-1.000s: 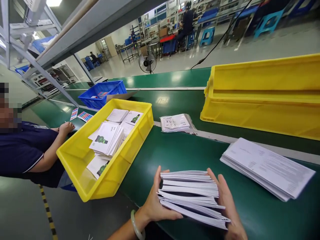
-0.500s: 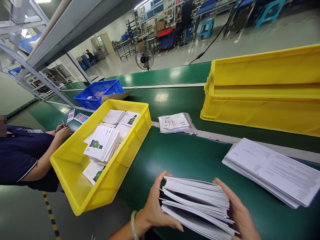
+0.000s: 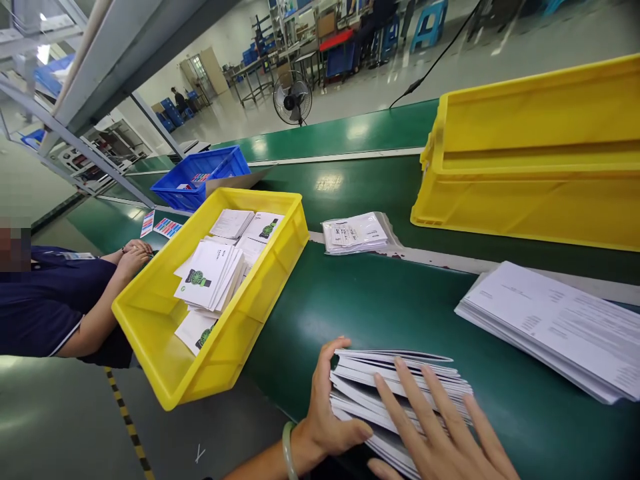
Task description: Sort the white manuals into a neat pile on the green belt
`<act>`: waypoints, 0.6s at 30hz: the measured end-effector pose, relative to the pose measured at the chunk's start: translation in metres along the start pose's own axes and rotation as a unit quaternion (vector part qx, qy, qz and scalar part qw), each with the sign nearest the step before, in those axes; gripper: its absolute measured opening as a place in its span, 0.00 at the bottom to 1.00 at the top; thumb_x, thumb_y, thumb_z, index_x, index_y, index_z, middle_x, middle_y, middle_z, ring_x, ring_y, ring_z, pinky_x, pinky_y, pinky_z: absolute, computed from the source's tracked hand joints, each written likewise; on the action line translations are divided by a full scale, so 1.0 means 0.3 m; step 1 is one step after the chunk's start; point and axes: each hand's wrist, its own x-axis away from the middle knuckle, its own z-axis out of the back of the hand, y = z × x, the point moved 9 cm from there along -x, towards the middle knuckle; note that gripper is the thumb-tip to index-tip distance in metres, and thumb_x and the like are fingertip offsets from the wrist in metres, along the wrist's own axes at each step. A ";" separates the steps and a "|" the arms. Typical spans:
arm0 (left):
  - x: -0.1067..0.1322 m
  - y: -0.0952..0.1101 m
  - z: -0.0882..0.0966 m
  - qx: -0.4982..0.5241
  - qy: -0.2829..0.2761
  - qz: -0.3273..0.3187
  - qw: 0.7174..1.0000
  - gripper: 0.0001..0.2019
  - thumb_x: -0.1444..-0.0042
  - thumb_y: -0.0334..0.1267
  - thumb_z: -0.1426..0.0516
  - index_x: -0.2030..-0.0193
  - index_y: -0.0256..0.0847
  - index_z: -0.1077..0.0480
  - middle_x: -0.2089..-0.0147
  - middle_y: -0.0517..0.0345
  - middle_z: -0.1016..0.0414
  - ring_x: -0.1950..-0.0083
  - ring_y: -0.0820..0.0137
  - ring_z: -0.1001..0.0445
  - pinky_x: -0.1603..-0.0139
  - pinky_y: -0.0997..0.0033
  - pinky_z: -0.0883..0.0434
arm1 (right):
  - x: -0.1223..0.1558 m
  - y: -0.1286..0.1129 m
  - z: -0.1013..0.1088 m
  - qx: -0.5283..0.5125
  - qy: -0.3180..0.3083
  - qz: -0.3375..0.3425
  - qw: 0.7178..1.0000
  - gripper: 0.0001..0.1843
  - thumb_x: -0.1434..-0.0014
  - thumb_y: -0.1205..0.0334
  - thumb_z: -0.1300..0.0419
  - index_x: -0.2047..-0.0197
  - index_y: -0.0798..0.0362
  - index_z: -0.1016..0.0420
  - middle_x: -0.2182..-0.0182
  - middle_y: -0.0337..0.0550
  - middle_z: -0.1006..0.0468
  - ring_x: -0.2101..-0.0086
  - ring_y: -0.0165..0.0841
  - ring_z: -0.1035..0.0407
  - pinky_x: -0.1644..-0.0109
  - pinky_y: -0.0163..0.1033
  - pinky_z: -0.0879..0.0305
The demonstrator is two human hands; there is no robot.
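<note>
At the bottom of the head view is a thick stack of thin white booklets (image 3: 357, 383), seen edge-on, with gaps between some of them. My left hand (image 3: 333, 407), a pale green bangle at its wrist, grips the stack's left end, thumb at the near side and fingers at the far side. Across the stack's edges and right part lies my right hand (image 3: 440, 427), its fingers stretched and spread apart. The covers of the held booklets cannot be seen. To the left, a yellow bin (image 3: 260, 307) holds white booklets (image 3: 207, 273) with a green and black watch picture.
Printed white sheets (image 3: 555, 320) lie piled at the right. A clear bag of papers (image 3: 357, 232) sits mid-bench. Behind are a large yellow crate (image 3: 530, 200) and a blue bin (image 3: 225, 163). A co-worker (image 3: 55, 307) sits left, hands on the green bench (image 3: 295, 327).
My right hand has moved from the stack's right end onto its edges, fingers now spread. My left hand keeps its grip. The view has shifted slightly.
</note>
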 end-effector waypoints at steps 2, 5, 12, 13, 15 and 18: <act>-0.003 0.012 0.004 -0.014 0.008 -0.023 1.000 0.48 0.59 0.72 0.37 0.38 0.41 0.39 0.37 0.41 0.37 0.34 0.47 0.38 0.30 0.48 0.43 | 0.041 0.091 -0.012 -0.063 0.002 -0.036 0.997 0.43 0.34 0.40 0.52 0.25 0.54 0.54 0.27 0.54 0.55 0.32 0.61 0.57 0.29 0.63 0.72; -0.006 0.018 -0.001 -0.003 0.018 -0.034 0.999 0.42 0.57 0.69 0.36 0.42 0.42 0.36 0.43 0.46 0.31 0.37 0.51 0.34 0.33 0.51 0.39 | 0.152 0.316 -0.062 -0.306 0.061 -0.276 0.909 0.37 0.32 0.38 0.60 0.24 0.40 0.57 0.26 0.41 0.57 0.31 0.61 0.61 0.32 0.76 0.68; 0.001 -0.003 -0.021 0.038 0.016 0.005 0.999 0.56 0.57 0.70 0.37 0.29 0.44 0.55 0.29 0.39 0.46 0.37 0.50 0.35 0.34 0.51 0.39 | 0.216 0.274 -0.241 -0.579 0.037 -0.410 0.704 0.35 0.31 0.43 0.68 0.24 0.40 0.60 0.26 0.32 0.58 0.30 0.45 0.63 0.28 0.56 0.53; 0.003 -0.009 -0.018 0.040 0.019 0.013 0.999 0.57 0.57 0.70 0.37 0.29 0.44 0.56 0.29 0.39 0.47 0.36 0.50 0.35 0.33 0.51 0.39 | 0.216 0.265 -0.244 -0.596 0.033 -0.405 0.693 0.34 0.31 0.44 0.68 0.24 0.39 0.60 0.27 0.31 0.57 0.30 0.45 0.63 0.29 0.57 0.48; 0.006 -0.023 -0.013 0.041 0.028 0.030 0.998 0.57 0.58 0.70 0.37 0.29 0.42 0.55 0.32 0.39 0.44 0.37 0.49 0.35 0.34 0.51 0.38 | 0.231 0.275 -0.237 -0.615 0.041 -0.394 0.682 0.36 0.31 0.47 0.75 0.24 0.43 0.58 0.28 0.29 0.51 0.30 0.49 0.62 0.37 0.59 0.37; 0.007 -0.030 -0.001 0.033 0.054 0.042 0.997 0.54 0.56 0.69 0.37 0.31 0.40 0.51 0.40 0.43 0.36 0.42 0.52 0.32 0.38 0.54 0.35 | 0.280 0.311 -0.203 -0.594 0.098 -0.377 0.704 0.43 0.35 0.34 0.77 0.24 0.43 0.56 0.28 0.31 0.51 0.31 0.56 0.61 0.39 0.61 0.35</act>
